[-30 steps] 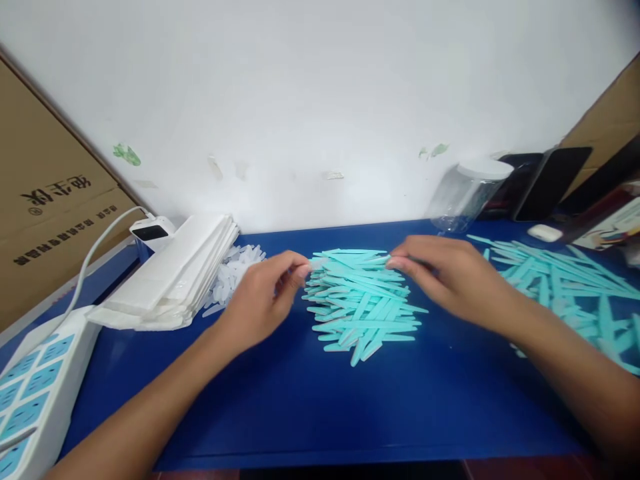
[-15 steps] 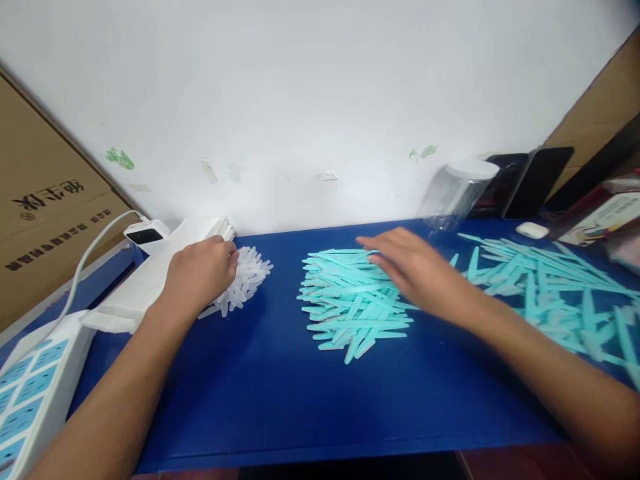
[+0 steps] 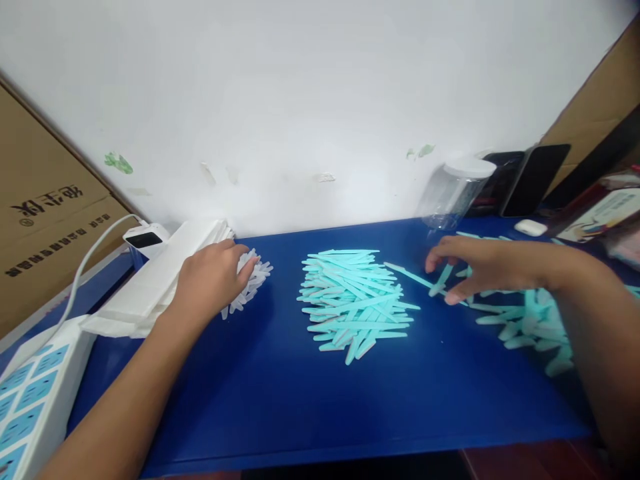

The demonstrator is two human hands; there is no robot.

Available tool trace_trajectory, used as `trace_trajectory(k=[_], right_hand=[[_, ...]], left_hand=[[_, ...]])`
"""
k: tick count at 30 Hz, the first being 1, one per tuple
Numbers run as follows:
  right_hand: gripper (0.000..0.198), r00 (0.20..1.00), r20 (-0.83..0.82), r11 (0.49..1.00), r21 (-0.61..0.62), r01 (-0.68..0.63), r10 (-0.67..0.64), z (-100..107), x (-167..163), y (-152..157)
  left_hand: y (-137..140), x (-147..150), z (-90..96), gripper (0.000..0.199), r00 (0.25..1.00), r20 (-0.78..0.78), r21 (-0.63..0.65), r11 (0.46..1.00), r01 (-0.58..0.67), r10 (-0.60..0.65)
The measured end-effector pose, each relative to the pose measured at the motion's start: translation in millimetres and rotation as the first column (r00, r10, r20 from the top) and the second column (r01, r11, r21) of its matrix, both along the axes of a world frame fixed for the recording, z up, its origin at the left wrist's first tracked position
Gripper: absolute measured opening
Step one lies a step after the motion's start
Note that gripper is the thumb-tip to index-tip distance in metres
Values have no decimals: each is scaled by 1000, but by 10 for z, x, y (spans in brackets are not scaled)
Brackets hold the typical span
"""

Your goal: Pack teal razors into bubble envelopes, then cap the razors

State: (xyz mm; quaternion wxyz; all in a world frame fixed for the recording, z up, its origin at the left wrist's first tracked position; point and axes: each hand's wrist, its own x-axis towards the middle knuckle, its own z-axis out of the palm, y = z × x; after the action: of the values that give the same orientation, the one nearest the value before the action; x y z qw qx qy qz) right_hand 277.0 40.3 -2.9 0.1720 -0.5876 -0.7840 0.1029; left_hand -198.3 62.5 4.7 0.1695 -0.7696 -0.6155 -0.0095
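My left hand [image 3: 210, 277] rests at the pile of small clear plastic caps [image 3: 254, 277], thumb stretched over them and apart from the fingers. Nothing shows in its grasp. On the right, my right hand [image 3: 473, 267] reaches over loose turquoise eyebrow razors [image 3: 533, 320], its thumb and fingers spread. A single razor [image 3: 410, 275] lies slanted under its fingertips, and I see no grip on it. Between both hands sits a stacked heap of turquoise razors [image 3: 355, 303] on the blue table [image 3: 320, 407].
White paper sleeves [image 3: 145, 273] lie left beside a white device [image 3: 146, 237] and a power strip [image 3: 43, 393]. At the back right stand a clear jar [image 3: 457, 193] with a white lid, a phone [image 3: 535, 180] and a white earbud case [image 3: 531, 228]. A carton [image 3: 55, 200] borders the left.
My right hand has moved right, from the middle heap to the loose razors, and its fingers are spread. My left thumb has stretched out over the caps.
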Motion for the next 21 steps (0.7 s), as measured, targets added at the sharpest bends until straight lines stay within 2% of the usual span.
trace_trajectory(k=[10,16,21], right_hand=[[48,998,21,971,-236,-45,52,51,17,147],[46,998,-41,987,-153,44,-51,43,-221,165],[56,999,33,988,-150,21,-16,-138,-274,262]], left_hand=[[-33,40,-11,46,998,49,38,998,47,-49],[-45,62,-18,46,992,88,68,994,86,-92],[-46,67,-33,44,988,115,53,994,98,-103]])
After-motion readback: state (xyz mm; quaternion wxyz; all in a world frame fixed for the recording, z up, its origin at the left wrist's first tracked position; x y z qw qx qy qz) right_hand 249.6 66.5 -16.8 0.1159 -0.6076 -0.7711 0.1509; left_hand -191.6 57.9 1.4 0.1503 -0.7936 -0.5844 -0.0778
